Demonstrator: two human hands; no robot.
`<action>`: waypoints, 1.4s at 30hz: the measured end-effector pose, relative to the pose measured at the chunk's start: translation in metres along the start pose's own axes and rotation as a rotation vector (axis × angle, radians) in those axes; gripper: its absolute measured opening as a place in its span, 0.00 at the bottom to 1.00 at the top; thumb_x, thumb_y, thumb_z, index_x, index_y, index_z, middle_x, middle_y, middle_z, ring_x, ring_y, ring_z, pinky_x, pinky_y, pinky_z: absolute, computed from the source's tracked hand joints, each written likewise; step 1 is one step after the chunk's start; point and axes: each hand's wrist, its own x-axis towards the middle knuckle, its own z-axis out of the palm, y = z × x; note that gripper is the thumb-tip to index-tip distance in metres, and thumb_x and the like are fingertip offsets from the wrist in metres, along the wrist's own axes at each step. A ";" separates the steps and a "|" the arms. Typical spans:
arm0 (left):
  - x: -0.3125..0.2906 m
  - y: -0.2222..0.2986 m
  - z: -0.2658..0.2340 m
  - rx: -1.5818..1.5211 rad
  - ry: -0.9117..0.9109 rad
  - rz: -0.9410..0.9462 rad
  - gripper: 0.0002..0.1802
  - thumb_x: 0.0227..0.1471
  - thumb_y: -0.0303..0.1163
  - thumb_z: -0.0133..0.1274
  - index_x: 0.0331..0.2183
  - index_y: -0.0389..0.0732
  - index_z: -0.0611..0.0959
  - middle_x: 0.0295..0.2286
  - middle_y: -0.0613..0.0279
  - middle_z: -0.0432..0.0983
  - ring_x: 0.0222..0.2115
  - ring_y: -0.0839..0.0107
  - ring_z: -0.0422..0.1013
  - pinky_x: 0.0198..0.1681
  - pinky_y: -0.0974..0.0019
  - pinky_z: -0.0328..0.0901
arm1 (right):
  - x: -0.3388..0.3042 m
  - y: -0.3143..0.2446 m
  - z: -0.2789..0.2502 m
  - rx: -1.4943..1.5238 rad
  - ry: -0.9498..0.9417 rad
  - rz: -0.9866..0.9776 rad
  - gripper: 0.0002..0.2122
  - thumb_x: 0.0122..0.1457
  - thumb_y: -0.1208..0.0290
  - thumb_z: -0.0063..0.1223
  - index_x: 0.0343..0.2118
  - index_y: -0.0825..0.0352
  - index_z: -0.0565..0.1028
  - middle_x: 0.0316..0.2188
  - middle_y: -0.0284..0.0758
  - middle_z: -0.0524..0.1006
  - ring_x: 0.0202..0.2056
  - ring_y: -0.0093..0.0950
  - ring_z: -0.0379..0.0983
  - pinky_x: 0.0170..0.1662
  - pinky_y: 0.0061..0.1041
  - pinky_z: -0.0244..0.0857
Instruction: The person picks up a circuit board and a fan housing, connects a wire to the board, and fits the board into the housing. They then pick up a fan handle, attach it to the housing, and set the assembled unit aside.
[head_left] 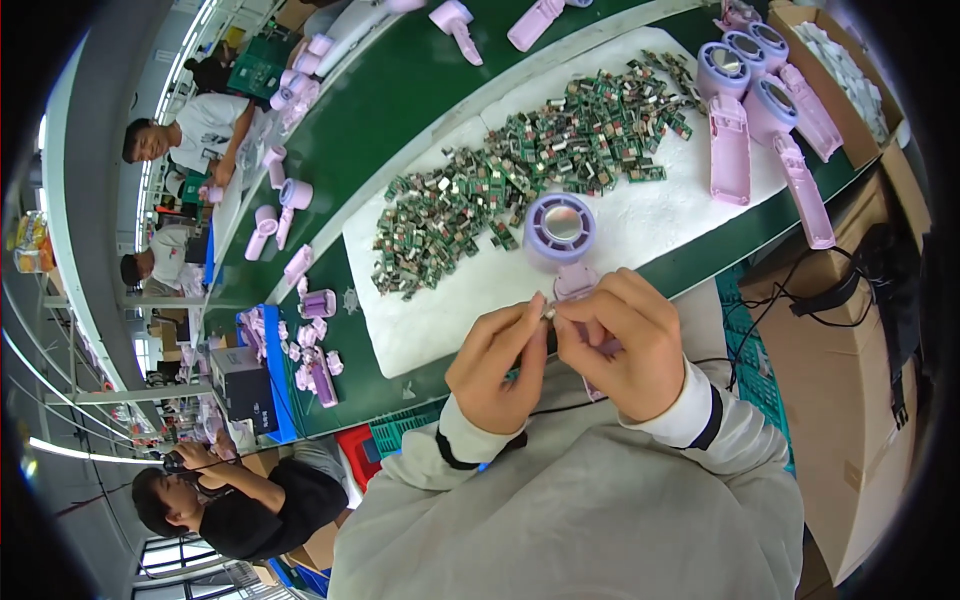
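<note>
A handheld fan with a purple round head (pixel 560 232) and a pink handle (pixel 574 283) lies at the near edge of the white foam sheet. My right hand (pixel 628 345) is closed round the handle, which shows again below the palm. Its thumb and forefinger meet the fingertips of my left hand (pixel 500 365) beside the handle. A tiny pale piece (pixel 548 311) sits between the fingertips, too small to name. My left hand is closed in a pinch. Beyond the fan, a heap of small green circuit boards (pixel 540 150) spreads over the foam sheet (pixel 385 335).
More pink fans with open handles (pixel 730 150) stand at the right, beside a cardboard box (pixel 850 115) of white pieces. Fans (pixel 290 200) and pink parts lie on the green belt (pixel 400 90). A blue bin (pixel 278 375) is at the left. Several people work beyond.
</note>
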 end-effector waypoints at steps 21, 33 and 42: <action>0.182 -0.139 -0.081 -1.059 0.056 -0.730 0.30 0.56 0.37 0.60 0.54 0.29 0.71 0.50 0.46 0.73 0.49 0.56 0.73 0.50 0.60 0.72 | 0.027 0.039 -0.045 0.161 0.132 0.098 0.04 0.53 0.77 0.66 0.31 0.68 0.82 0.21 0.32 0.72 0.21 0.23 0.66 0.25 0.23 0.59; 0.333 -0.329 0.037 1.055 0.142 -0.266 0.22 0.56 0.43 0.60 0.46 0.36 0.81 0.41 0.32 0.79 0.40 0.37 0.77 0.48 0.46 0.71 | 0.021 0.058 -0.045 0.011 0.149 0.100 0.04 0.55 0.74 0.65 0.28 0.68 0.81 0.19 0.33 0.71 0.19 0.24 0.66 0.23 0.25 0.60; 0.387 -0.227 0.144 0.635 -0.225 -0.299 0.21 0.61 0.45 0.51 0.38 0.36 0.86 0.35 0.38 0.82 0.39 0.47 0.80 0.45 0.49 0.73 | 0.024 0.057 -0.042 -0.043 0.168 0.114 0.05 0.55 0.73 0.66 0.28 0.68 0.81 0.19 0.33 0.70 0.19 0.24 0.66 0.23 0.25 0.60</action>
